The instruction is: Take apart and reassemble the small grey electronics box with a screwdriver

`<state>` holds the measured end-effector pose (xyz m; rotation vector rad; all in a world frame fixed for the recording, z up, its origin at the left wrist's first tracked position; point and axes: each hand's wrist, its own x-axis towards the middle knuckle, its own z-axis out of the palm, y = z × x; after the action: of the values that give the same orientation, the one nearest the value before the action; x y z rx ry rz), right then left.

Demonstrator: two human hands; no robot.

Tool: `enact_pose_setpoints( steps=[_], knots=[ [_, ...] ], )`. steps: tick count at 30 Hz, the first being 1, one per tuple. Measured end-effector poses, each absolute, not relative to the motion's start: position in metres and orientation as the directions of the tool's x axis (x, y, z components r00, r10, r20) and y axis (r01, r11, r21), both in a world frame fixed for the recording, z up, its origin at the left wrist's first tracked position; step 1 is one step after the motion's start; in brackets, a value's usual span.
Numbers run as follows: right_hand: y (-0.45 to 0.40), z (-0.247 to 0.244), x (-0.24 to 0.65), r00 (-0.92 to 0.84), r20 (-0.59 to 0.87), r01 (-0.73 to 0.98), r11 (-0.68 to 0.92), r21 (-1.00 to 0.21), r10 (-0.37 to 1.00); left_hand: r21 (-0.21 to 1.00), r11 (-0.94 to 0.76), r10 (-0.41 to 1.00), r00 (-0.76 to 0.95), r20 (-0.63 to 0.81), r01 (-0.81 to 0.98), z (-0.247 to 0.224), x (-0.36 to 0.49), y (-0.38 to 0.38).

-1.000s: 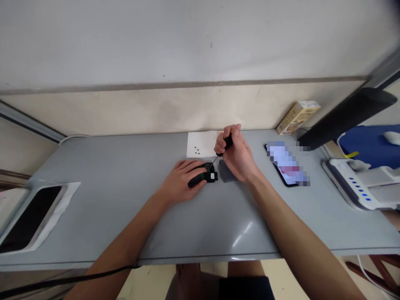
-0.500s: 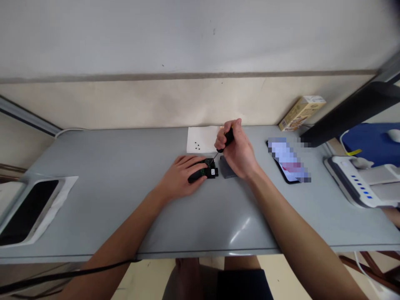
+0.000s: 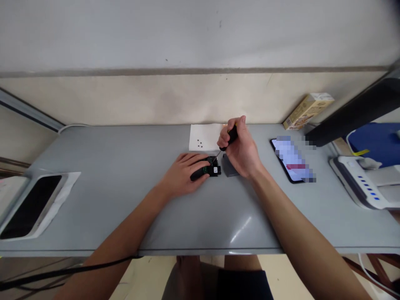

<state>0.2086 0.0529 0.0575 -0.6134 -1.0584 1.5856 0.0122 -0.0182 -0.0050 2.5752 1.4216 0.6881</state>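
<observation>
My left hand [image 3: 184, 175] grips a small opened black device with a green circuit board [image 3: 215, 170], shaped much like a computer mouse, and holds it down on the table. A white label shows near its right end. In my right hand [image 3: 240, 146] is a screwdriver [image 3: 233, 134], its dark handle wrapped by my fingers. The thin shaft slants down to the left, with its tip at the device's board; the exact contact is too small to make out. A dark grey shell piece [image 3: 230, 166] lies under my right hand, partly hidden. Several tiny dark screws [image 3: 200, 143] rest on white paper [image 3: 209, 132] behind.
On the grey table [image 3: 125, 158], a lit phone [image 3: 292, 162] lies to the right, beside a white power strip [image 3: 359, 183]. A yellowish box [image 3: 308, 111] and a black post [image 3: 350, 112] stand at the back right. A dark-screened tablet-like device [image 3: 33, 206] lies at the left.
The view has shifted slightly, moving the scene a little to the right. Both hands keep their grips, and the screwdriver stays at the device.
</observation>
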Motion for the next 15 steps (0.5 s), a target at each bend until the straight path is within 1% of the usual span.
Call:
enact_pose_setpoints(
  steps=[5, 8, 11, 15],
  knots=[
    [0.051, 0.06, 0.211, -0.355, 0.133, -0.491, -0.063, -0.869, 0.925, 0.305, -0.552, 0.825, 0.455, 0.336, 0.776, -0.003, 0.014, -0.019],
    [0.049, 0.056, 0.212, -0.366, 0.176, -0.522, -0.045, -0.852, 0.914, 0.303, -0.552, 0.825, 0.455, 0.335, 0.777, -0.003, 0.014, -0.019],
    [0.048, 0.051, 0.21, -0.336, 0.218, -0.537, 0.004, -0.843, 0.916, 0.314, -0.552, 0.826, 0.456, 0.33, 0.772, -0.003, 0.013, -0.019],
    [0.051, 0.048, 0.207, -0.255, 0.226, -0.489, 0.077, -0.869, 0.94, 0.323, -0.549, 0.83, 0.456, 0.322, 0.771, -0.003, 0.012, -0.019]
  ],
)
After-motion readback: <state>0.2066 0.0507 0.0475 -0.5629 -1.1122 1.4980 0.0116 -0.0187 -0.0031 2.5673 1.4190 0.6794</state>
